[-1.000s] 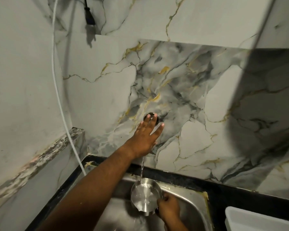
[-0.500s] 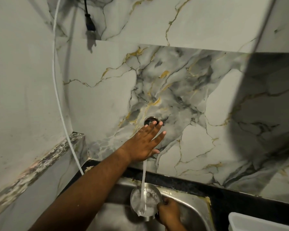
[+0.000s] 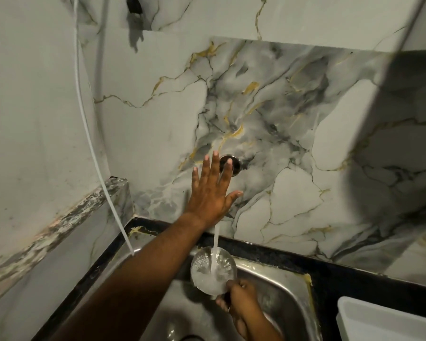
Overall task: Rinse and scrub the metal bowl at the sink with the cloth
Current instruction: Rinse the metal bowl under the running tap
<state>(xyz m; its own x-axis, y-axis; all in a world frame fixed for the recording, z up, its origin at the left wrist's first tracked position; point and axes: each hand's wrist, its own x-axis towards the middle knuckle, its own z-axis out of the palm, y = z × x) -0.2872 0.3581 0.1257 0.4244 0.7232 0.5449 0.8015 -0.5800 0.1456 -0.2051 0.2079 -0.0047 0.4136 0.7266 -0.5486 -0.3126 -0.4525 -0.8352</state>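
The metal bowl point(image 3: 213, 270) sits over the sink point(image 3: 288, 286), below the wall tap point(image 3: 230, 164). A plastic tub point(image 3: 389, 321) lies right of the sink; a hose point(image 3: 94, 148) hangs at left.

The scene is dim and greenish-grey. A broad dark shadow covers the marble wall point(image 3: 280, 119) to the right of the left hand point(image 3: 209, 195). Weak glare lies on the sink point(image 3: 288, 286) beside the right hand point(image 3: 241, 299). Straight lines bend near the edges. The water stream point(image 3: 215, 249) looks blurred, perhaps from motion.
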